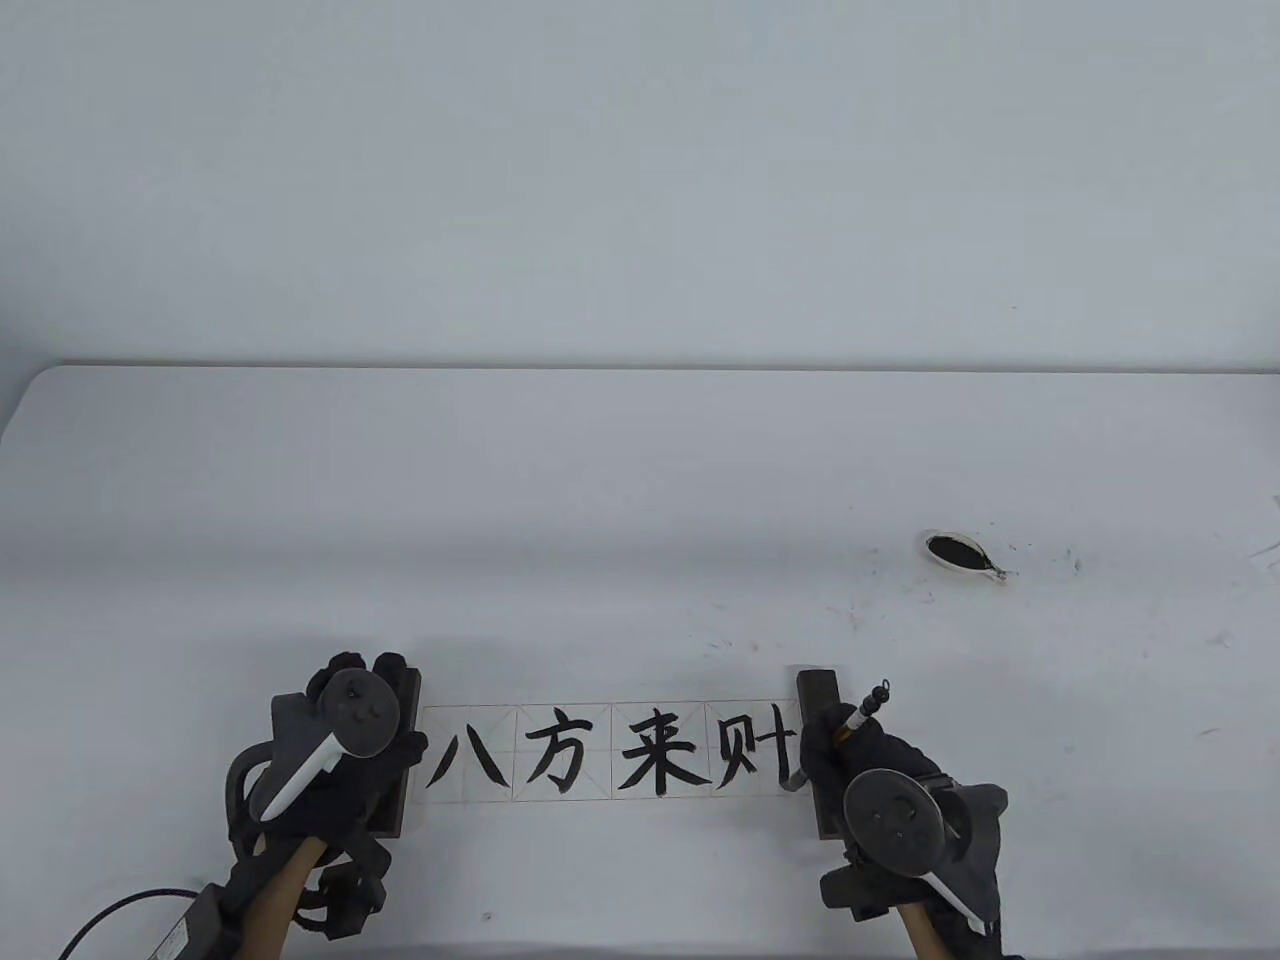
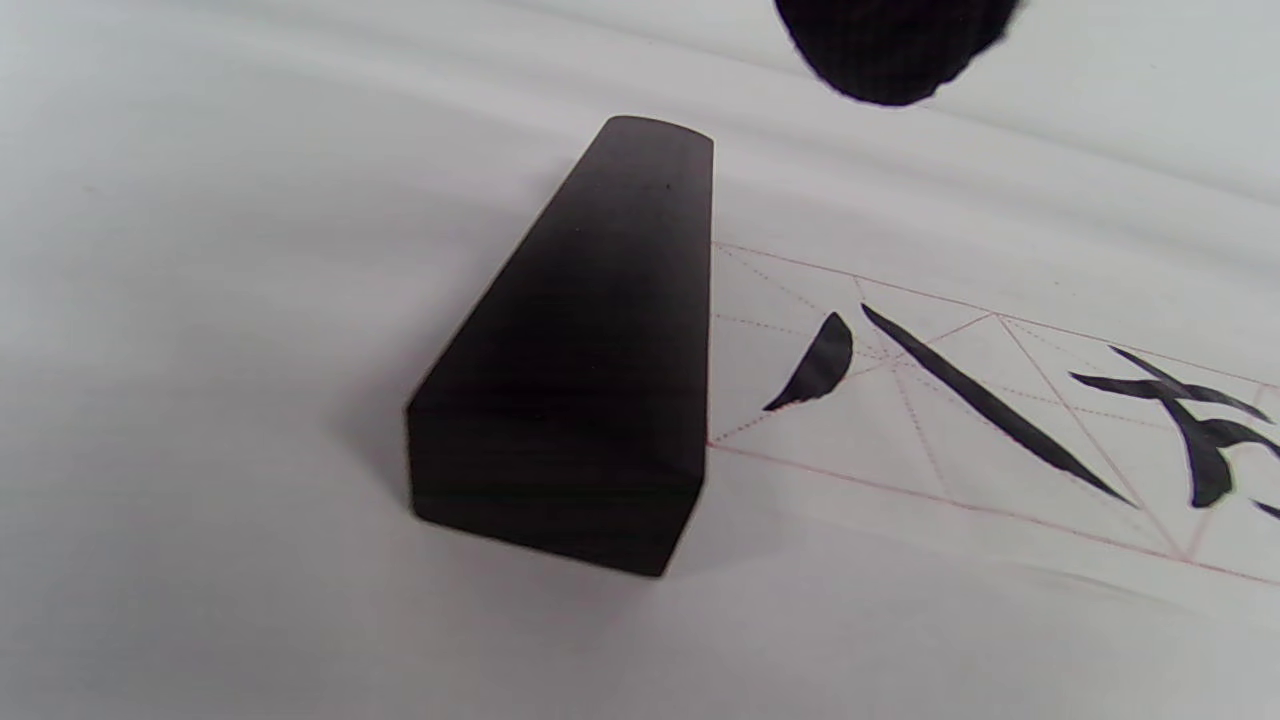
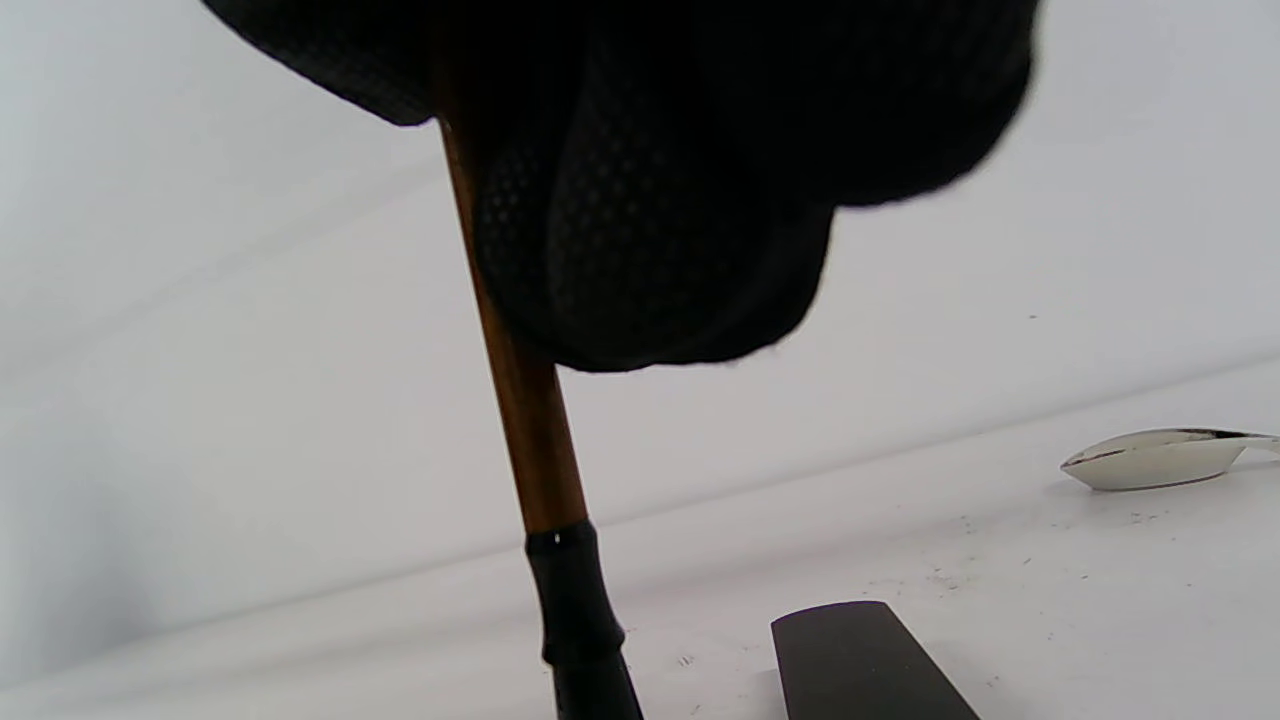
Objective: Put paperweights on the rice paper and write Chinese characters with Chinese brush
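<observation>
A strip of rice paper (image 1: 598, 750) lies near the table's front edge, with four black characters brushed on it (image 2: 1000, 410). A dark paperweight (image 1: 412, 690) (image 2: 590, 360) sits on its left end. My left hand (image 1: 372, 668) hovers over it with relaxed fingers, and one fingertip (image 2: 890, 50) shows past its far end. A second dark paperweight (image 1: 815, 690) (image 3: 860, 660) holds down the right end. My right hand (image 1: 850, 750) grips the brown-shafted brush (image 1: 862, 712) (image 3: 520, 400) upright. Its tip points down at the last character beside that weight.
A small white ink dish (image 1: 958, 552) (image 3: 1160, 458) with black ink sits to the back right of the paper. Ink specks (image 1: 1075, 562) dot the table around it. A black cable (image 1: 110, 915) runs in at the bottom left. The table's far edge (image 1: 640, 368) meets a white wall.
</observation>
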A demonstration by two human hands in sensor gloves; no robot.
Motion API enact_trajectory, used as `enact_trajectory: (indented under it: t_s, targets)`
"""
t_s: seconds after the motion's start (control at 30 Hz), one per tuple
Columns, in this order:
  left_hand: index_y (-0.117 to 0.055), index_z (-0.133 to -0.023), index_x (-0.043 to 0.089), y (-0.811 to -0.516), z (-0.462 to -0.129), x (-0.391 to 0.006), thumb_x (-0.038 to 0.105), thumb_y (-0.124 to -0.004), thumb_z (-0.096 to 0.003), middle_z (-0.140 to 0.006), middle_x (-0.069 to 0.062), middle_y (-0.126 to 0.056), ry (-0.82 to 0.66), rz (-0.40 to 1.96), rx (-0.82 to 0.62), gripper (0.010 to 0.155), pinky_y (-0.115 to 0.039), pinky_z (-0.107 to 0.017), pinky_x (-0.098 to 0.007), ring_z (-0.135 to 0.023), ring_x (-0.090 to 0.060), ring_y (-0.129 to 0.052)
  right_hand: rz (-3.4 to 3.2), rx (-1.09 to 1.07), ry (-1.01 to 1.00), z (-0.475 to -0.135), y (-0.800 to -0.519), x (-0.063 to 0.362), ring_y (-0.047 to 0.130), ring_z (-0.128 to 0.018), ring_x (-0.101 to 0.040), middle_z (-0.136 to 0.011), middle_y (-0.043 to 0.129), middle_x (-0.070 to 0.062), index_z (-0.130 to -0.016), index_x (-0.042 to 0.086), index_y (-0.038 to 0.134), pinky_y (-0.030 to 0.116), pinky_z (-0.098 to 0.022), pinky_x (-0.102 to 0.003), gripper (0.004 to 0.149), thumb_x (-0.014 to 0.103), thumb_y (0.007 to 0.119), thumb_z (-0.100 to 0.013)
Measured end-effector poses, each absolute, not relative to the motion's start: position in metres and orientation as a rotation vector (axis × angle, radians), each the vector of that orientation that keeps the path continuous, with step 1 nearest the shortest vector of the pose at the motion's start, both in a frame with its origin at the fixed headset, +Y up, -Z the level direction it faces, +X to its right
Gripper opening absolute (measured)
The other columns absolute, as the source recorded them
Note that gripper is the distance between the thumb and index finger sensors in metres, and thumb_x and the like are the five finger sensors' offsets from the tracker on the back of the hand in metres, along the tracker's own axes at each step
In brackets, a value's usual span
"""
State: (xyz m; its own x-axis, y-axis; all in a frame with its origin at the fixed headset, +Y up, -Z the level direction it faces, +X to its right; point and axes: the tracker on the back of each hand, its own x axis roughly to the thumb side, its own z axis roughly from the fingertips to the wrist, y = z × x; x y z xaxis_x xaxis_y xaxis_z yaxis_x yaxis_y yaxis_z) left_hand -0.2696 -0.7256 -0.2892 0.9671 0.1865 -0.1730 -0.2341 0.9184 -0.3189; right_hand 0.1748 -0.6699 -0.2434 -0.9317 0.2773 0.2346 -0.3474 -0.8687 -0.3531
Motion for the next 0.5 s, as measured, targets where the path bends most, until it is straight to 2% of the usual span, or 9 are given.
enact_trajectory:
  t_s: [0.27, 0.5]
  targets:
    - [-0.007, -0.115, 0.04, -0.7254, -0.2894, -0.2698, 0.053, -0.059, -0.0528, -0.125, -0.007, -0.004, 0.142, 0.219, -0.342, 0.082, -0.013, -0.086, -0.052, -0.12, -0.037, -0.013, 2.589, 0.238, -0.67, -0.2408, -0.6678, 0.1793, 0.102, -0.037, -0.022, -0.056, 0.099, -0.011, -0.076, 0.008, 0.082, 0.087, -0.025, -0.03, 0.041, 0.039, 0.065, -0.056]
    - [-0.007, -0.115, 0.04, -0.7254, -0.2894, -0.2698, 0.053, -0.059, -0.0529, -0.125, -0.007, -0.004, 0.142, 0.219, -0.342, 0.082, -0.013, -0.086, -0.052, -0.12, -0.037, -0.012, 2.681, 0.229, -0.683, -0.2411, -0.6697, 0.1771, 0.102, -0.04, -0.023, -0.06, 0.099, -0.012, -0.079, 0.008, 0.081, 0.087, -0.027, -0.031, 0.042, 0.039, 0.065, -0.056]
